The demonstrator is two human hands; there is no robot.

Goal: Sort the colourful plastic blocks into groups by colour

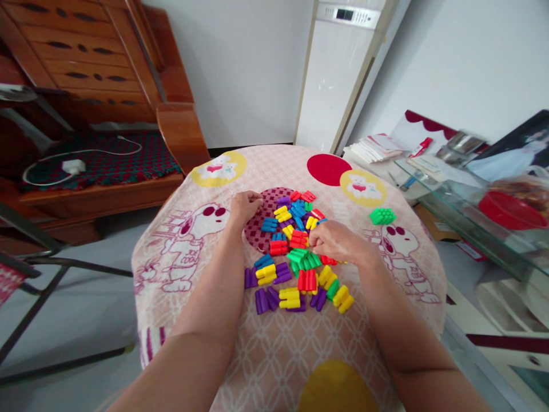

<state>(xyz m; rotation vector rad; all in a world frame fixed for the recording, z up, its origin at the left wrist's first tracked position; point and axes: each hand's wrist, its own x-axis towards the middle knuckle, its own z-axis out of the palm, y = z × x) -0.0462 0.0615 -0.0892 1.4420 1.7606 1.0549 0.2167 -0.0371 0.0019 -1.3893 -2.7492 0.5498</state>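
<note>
A loose pile of plastic building blocks (303, 259) in red, yellow, blue, green and purple spreads over the middle of a round table. My left hand (246, 207) rests at the pile's far left side, its fingers curled together over the dark red dotted circle on the cloth; whatever may be in them is hidden. On the right of the pile, my right hand (337, 241) has its bent fingers down among the blocks, close to red blocks (299, 239). Its fingertips are partly hidden, so any block in them cannot be made out.
A green block cluster (383, 216) lies apart at the table's right. The patterned tablecloth (171, 309) covers the round table. A glass shelf (467, 212) with a red bowl (512, 209) stands to the right. At the left are a wooden bench (103, 194) and metal chair legs (64, 263).
</note>
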